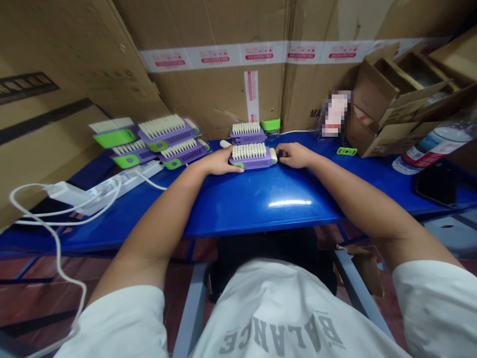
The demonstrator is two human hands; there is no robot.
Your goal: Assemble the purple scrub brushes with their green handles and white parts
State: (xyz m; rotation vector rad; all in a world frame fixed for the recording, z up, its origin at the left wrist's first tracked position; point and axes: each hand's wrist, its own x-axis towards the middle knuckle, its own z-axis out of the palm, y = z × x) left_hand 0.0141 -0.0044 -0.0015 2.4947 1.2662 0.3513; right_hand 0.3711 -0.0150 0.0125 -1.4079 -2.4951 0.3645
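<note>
A purple brush with white bristles and a green end (250,156) lies on the blue table (261,199) in front of me. My left hand (219,162) grips its left end, fingers wrapped round it. My right hand (294,154) is closed at the brush's right end, pinching its pale tip. A second purple brush (246,133) stands just behind the first.
Several purple and green brushes (152,141) are stacked at the left. A white power strip with cables (93,191) lies left of me. A green piece (271,124), a green clip (346,151), open cardboard boxes (402,94), a plastic bottle (428,149) and a dark phone (436,186) sit on the right.
</note>
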